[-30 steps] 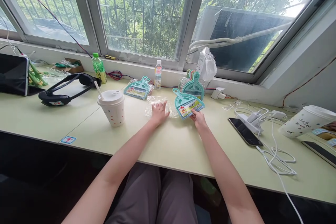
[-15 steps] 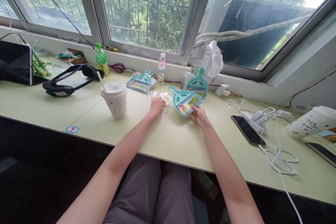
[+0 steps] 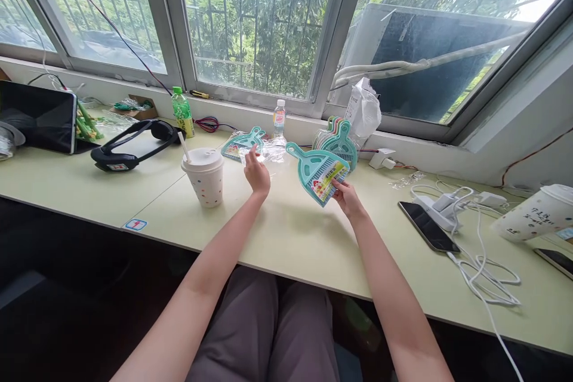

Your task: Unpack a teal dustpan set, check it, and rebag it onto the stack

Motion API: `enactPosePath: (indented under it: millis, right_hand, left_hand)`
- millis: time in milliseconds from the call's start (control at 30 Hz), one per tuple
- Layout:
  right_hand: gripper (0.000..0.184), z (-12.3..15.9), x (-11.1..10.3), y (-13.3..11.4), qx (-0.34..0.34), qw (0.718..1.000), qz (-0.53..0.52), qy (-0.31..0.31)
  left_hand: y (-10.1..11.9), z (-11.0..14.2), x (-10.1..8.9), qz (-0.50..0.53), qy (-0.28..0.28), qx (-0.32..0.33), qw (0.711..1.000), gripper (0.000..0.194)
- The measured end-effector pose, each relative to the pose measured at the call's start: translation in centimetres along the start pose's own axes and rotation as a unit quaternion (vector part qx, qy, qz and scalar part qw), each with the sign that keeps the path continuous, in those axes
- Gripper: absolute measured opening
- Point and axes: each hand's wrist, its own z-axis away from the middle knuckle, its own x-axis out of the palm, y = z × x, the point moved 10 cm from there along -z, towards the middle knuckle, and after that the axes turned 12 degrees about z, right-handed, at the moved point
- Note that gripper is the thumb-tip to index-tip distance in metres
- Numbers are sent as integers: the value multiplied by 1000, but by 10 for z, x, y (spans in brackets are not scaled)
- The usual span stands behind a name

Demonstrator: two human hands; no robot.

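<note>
My right hand (image 3: 347, 197) grips the lower edge of a teal mini dustpan and brush set (image 3: 319, 171) with a colourful label, lifted a little off the pale green desk (image 3: 290, 233). My left hand (image 3: 256, 171) is raised and pinches a clear plastic bag (image 3: 267, 150) up off the desk. Behind stands a stack of several coloured dustpan sets (image 3: 336, 138) against the sill. One bagged teal set (image 3: 242, 144) lies flat behind my left hand.
A white dotted cup with a straw (image 3: 205, 175) stands left of my left hand. Black headset (image 3: 134, 144), tablet (image 3: 38, 124), green bottle (image 3: 183, 111) at left; small bottle (image 3: 279, 119) on the sill. Phone (image 3: 428, 234), white charger cables (image 3: 474, 250), lying cup (image 3: 535, 213) at right.
My left hand closed on the clear bag and lifted it off the desk toward the window. My right hand raised the teal dustpan set slightly. The camera swung a little left.
</note>
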Motion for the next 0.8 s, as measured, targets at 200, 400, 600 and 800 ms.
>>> enactPosePath:
  millis: [200, 400, 600, 800]
  right_hand:
    - [28, 6, 18, 0, 3, 999, 36, -33]
    - [21, 4, 20, 9, 9, 991, 132, -1]
    - [16, 4, 1, 7, -15, 984, 132, 120]
    - [28, 9, 47, 20, 21, 991, 124, -36]
  left_hand:
    - [-27, 2, 13, 10, -25, -57, 998, 59]
    - [-37, 1, 8, 57, 7, -82, 995, 57]
    - [-14, 5, 16, 57, -25, -6, 998, 49]
    - [4, 16, 34, 24, -93, 62, 993, 43]
